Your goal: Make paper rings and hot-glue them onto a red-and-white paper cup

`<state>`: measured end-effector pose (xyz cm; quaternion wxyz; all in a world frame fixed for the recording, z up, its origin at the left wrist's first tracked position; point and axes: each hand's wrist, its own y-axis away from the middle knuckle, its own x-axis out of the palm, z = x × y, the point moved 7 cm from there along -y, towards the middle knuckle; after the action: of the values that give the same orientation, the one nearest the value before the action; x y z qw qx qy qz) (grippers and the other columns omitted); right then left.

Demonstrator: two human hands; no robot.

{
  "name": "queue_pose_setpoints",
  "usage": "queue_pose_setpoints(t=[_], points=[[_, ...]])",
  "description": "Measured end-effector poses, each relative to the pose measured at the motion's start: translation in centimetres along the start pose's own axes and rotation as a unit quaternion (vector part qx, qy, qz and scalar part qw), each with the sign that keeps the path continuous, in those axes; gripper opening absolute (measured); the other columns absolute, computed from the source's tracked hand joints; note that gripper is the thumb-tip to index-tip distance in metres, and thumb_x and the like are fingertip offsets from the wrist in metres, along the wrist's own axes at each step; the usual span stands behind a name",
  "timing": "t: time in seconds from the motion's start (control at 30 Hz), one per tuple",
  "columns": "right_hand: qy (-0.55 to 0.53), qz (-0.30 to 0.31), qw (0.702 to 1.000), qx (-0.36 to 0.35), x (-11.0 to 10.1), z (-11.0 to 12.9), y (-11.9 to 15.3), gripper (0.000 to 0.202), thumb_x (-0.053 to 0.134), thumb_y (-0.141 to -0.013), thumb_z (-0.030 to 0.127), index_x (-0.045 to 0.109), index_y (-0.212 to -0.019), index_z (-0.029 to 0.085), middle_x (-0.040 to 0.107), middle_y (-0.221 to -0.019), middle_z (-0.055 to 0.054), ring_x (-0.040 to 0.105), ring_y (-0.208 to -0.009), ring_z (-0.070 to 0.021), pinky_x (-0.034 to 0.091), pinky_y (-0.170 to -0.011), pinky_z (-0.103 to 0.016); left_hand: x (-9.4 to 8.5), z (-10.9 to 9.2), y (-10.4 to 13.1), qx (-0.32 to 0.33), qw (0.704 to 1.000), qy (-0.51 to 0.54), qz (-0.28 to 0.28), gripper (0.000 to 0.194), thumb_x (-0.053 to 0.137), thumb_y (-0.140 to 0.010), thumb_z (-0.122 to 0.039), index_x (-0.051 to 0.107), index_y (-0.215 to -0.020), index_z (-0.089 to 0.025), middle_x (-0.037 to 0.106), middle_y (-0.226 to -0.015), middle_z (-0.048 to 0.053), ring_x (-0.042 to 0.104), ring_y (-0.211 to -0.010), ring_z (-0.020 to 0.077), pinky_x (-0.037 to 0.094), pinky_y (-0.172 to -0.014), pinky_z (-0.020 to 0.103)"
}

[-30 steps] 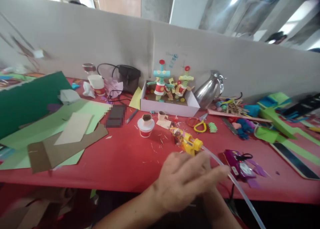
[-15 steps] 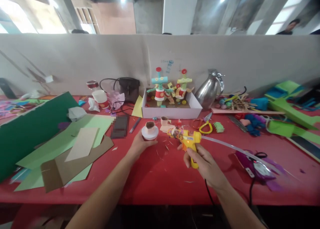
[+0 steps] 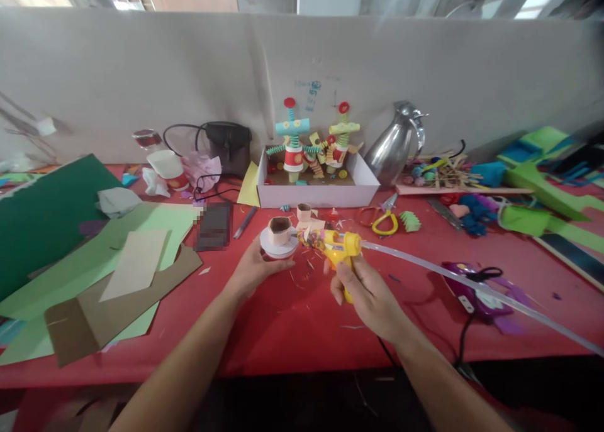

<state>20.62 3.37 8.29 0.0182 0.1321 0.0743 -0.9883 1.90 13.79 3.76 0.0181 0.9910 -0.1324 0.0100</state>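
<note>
My left hand [image 3: 252, 267] is wrapped round a paper cup [image 3: 279, 248] that stands upside down, its white base up. On that base sits a small pinkish paper ring [image 3: 280, 229]. My right hand [image 3: 365, 287] grips a yellow glue gun [image 3: 349, 246] by its handle, a long clear glue stick [image 3: 425, 265] trailing from its back. The gun's nozzle points left and is right beside the ring and the cup's rim; whether it touches cannot be told. Behind the nozzle, a second small paper ring [image 3: 304, 212] rests on the red table [image 3: 283, 344].
Behind are a white box [image 3: 318, 197] with paper figures, a steel jug [image 3: 394, 149] and a black bag [image 3: 228, 148]. Yellow scissors [image 3: 385, 223] lie right of centre. Green paper [image 3: 136, 243] and cardboard [image 3: 108, 306] cover the left; a purple device [image 3: 476, 290] lies right.
The glue gun has moved left, up to the cup and its paper ring. The view has tilted down a little.
</note>
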Motion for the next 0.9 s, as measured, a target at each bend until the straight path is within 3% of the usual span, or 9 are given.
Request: queue_pose_setpoints(t=[0.27,0.67,0.83,0.9], points=[[0.04,-0.005,0.999,0.001,0.9,0.0,0.6,0.029,0.039,-0.104,0.049,0.049,-0.093,0.024,0.051,-0.064,0.006,0.049,-0.057,-0.0126,0.039,-0.06,-0.031,-0.1,0.0,-0.1,0.028,0.999,-0.022,0.014,0.08,0.09,-0.061,-0.027,0.058,-0.134,-0.019,0.07,-0.125,0.012,0.063,-0.118,0.0306,0.047,-0.104,0.044],[0.078,0.007,0.997,-0.005,2.0,0.7,1.6,0.037,0.037,-0.104,0.051,0.046,-0.081,0.024,0.054,-0.069,0.001,0.05,-0.064,-0.0154,0.04,-0.064,-0.033,-0.3,0.2,-0.2,0.034,0.999,-0.016,-0.037,0.08,0.091,-0.057,-0.03,0.058,-0.129,-0.019,0.071,-0.12,0.011,0.066,-0.112,0.0294,0.051,-0.098,0.042],[0.085,0.008,0.996,-0.021,2.4,1.0,1.9,0.033,0.039,-0.103,0.049,0.048,-0.085,0.023,0.056,-0.072,-0.001,0.055,-0.073,-0.0182,0.042,-0.067,-0.033,0.2,-0.3,-0.2,0.094,0.994,-0.036,-0.036,0.068,0.089,-0.059,-0.033,0.06,-0.118,-0.019,0.071,-0.114,0.008,0.068,-0.102,0.0258,0.054,-0.088,0.038],[0.089,0.009,0.996,-0.022,2.5,1.1,1.9,0.032,0.039,-0.103,0.048,0.049,-0.086,0.023,0.055,-0.071,-0.001,0.057,-0.075,-0.0196,0.042,-0.067,-0.034,-0.1,-0.5,-0.1,0.127,0.987,-0.08,-0.06,0.065,0.089,-0.059,-0.033,0.061,-0.117,-0.02,0.07,-0.111,0.008,0.067,-0.101,0.0258,0.054,-0.086,0.038]])
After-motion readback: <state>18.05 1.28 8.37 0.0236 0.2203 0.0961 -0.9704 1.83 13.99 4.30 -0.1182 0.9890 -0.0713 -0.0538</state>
